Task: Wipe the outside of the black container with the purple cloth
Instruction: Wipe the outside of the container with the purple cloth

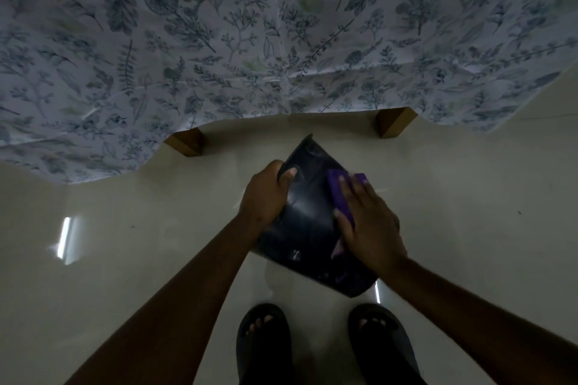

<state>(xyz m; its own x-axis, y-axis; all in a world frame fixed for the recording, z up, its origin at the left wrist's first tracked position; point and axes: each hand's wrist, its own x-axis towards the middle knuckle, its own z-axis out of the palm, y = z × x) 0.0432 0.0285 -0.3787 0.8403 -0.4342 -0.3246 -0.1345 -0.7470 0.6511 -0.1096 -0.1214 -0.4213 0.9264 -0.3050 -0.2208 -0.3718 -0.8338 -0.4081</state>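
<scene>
A glossy black container point(305, 216) is held tilted in the air above the floor, its outer wall facing me. My left hand point(266, 194) grips its upper left rim, fingers curled over the edge. My right hand point(366, 225) lies flat on the container's right side, pressing the purple cloth point(339, 189) against the wall. Most of the cloth is hidden under the palm; purple shows above the fingers and a little near the thumb.
A table draped in a leaf-patterned cloth point(281, 40) fills the top of the view, with two wooden legs point(187, 142) point(394, 122) showing below the hem. The pale glossy floor point(140, 244) spreads beneath. My feet in black sandals point(266, 341) stand at the bottom.
</scene>
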